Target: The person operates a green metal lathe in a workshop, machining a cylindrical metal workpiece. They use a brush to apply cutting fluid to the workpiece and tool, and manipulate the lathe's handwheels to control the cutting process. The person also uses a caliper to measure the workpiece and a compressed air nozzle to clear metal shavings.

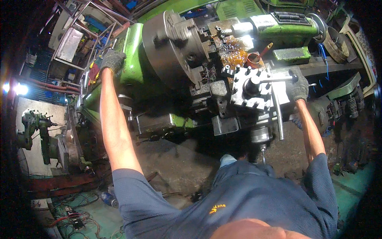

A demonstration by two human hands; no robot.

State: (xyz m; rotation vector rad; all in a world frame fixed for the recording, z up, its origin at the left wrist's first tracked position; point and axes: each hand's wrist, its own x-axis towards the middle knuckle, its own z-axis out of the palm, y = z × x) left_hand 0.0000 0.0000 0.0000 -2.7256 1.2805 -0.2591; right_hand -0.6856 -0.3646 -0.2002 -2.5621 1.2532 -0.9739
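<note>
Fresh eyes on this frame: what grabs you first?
The big dark chuck, upper centre, against the bright green housing on its left. Then the amber, wet-looking patch to its right, beside a reddish cup. Gloved hands spread wide: left hand by the housing, right hand at a lever's end.

Mixed light, v. high contrast. Bright white lamp at left flares w/ a soft halo. Hard glare on green headstock; tool post top approx. blown out, detail lost. Chuck dim, shadow below it nearly blk. Fisheye bends straight edges; corners go blk. Centre fairly sharp.
</note>
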